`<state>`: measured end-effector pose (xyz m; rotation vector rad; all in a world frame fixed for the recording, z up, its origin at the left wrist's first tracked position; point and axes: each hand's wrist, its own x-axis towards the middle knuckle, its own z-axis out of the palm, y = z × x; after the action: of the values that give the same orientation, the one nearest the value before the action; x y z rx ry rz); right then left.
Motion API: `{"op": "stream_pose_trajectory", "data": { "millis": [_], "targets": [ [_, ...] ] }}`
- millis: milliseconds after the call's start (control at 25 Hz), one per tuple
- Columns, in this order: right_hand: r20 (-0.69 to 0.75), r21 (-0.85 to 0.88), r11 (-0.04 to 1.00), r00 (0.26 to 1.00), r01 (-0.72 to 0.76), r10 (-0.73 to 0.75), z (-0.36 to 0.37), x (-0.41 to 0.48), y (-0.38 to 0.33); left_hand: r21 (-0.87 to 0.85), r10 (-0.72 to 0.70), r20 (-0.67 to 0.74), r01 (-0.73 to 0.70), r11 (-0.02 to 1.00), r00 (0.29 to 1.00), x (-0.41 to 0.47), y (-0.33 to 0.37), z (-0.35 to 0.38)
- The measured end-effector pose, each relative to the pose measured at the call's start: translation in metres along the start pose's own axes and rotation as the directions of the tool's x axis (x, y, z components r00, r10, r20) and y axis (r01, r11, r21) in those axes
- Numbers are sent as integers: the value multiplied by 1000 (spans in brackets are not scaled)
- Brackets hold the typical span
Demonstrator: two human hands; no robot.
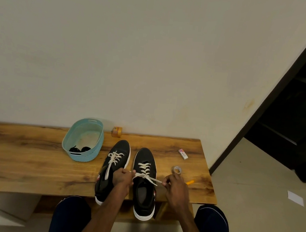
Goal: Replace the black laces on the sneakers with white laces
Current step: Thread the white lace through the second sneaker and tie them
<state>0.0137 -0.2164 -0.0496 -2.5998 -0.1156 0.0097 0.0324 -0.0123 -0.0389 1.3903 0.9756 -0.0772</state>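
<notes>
Two black sneakers stand side by side on the wooden bench (29, 159), toes toward the wall. The left sneaker (117, 155) carries a white lace (114, 159) with a loose end hanging down. The right sneaker (146, 161) is laced in white as well (144, 169). My left hand (122, 177) pinches one end of the right sneaker's lace and my right hand (174, 184) pinches the other end, the lace stretched between them across the shoe's top eyelets. Black laces (79, 149) lie coiled in the blue basket (94, 154).
A roll of clear tape (177, 170) sits just beyond my right hand, with an orange stick (190, 182) beside it. A small white box (183, 154) lies at the far right, an orange tape roll (117, 131) by the wall. Both heels overhang the bench's near edge.
</notes>
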Motion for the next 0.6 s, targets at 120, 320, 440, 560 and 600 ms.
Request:
{"op": "stream_pose_trajectory", "data": {
  "millis": [120, 320, 440, 560, 600],
  "targets": [
    [19, 30, 997, 998, -65, 64, 1, -4, 4, 101, 67, -67, -60, 993, 996, -2, -1, 4],
    [40, 190, 966, 984, -176, 172, 4, -6, -2, 415, 236, 47, -234, 879, 971, -14, 4, -6],
    [-18, 247, 964, 994, -97, 105, 6, -15, -10, 517, 480, 135, -475, 712, 867, -31, 1, -27],
    [-97, 186, 973, 988, 137, -121, 8, -35, -22, 639, 740, 175, -647, 416, 649, -42, -16, -63],
    [-62, 136, 967, 976, 214, -208, 11, -42, -27, 686, 773, 191, -645, 336, 605, -41, -22, -75]
  ]
}}
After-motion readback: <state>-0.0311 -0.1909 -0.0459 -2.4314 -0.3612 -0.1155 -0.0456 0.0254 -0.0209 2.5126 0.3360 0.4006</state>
